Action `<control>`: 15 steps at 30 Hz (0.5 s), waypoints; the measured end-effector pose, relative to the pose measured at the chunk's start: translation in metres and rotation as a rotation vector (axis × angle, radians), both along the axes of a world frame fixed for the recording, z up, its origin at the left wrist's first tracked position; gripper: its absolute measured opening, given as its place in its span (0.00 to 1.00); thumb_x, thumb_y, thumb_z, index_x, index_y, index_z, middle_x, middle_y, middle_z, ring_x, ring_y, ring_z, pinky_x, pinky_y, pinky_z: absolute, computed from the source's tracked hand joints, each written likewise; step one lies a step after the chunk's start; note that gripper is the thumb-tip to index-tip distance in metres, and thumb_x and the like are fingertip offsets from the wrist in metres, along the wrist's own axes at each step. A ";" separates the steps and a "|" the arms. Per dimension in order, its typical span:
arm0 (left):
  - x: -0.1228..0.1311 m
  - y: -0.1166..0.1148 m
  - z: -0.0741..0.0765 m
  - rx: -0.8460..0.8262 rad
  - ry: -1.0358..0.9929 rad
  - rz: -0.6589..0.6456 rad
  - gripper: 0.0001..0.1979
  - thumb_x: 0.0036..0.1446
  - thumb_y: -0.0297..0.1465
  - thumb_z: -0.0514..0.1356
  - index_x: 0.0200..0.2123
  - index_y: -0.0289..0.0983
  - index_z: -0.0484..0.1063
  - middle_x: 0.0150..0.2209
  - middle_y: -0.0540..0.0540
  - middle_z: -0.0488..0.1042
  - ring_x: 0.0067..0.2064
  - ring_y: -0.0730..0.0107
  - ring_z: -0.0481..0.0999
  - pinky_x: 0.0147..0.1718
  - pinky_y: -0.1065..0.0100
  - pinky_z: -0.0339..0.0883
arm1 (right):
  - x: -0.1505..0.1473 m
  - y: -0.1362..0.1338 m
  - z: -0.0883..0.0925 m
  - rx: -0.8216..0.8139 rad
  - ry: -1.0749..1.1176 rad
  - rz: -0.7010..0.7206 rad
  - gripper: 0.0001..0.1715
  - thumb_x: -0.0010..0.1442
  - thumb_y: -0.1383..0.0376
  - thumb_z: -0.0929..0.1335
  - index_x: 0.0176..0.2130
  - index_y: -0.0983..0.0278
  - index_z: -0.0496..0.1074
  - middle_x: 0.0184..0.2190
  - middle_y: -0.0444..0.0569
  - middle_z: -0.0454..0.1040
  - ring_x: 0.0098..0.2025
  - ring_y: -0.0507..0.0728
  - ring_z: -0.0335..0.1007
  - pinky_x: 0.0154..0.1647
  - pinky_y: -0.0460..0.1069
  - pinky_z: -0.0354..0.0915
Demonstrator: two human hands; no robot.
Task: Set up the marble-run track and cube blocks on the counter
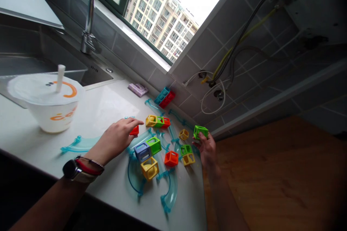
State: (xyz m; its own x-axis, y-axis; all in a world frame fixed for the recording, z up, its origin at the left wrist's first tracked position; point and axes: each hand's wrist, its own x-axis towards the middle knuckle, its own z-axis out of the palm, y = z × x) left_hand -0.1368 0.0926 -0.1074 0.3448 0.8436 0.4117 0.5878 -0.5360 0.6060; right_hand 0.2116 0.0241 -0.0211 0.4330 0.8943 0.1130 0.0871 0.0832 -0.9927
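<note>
My right hand (207,148) grips a green toy cube block (200,132) with open sides, at the counter's right edge. My left hand (118,138), its index finger stretched out, is over a red block (135,130) that it partly hides; I see no firm grip on it. Beyond its fingertips lies a joined row of yellow (150,121), green and red blocks. Nearer me sit a blue block (142,151), a green block (154,145) and a yellow block (150,168), touching. An orange-red block (171,158) sits to their right. Clear teal track pieces (170,191) lie around them.
A lidded cup (50,97) with a straw stands at left on the white counter (114,195), before the sink (35,57) and tap (89,18). Teal and red blocks (164,97) and a lilac object (138,89) lie near the wall. Wooden flooring (271,180) is at right.
</note>
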 end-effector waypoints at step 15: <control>0.007 0.013 -0.023 -0.036 -0.001 -0.103 0.22 0.59 0.33 0.59 0.57 0.40 0.76 0.57 0.36 0.76 0.57 0.43 0.75 0.57 0.46 0.69 | 0.027 -0.035 -0.053 -0.021 -0.129 -0.180 0.20 0.55 0.50 0.78 0.39 0.62 0.79 0.34 0.44 0.80 0.36 0.55 0.73 0.39 0.48 0.66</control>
State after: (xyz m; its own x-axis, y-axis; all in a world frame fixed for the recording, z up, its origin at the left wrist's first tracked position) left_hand -0.1296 0.1053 -0.1301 0.4300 0.8179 0.3824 0.5301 -0.5716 0.6263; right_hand 0.2390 -0.0110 -0.0736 0.5694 0.8064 0.1599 0.2250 0.0342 -0.9738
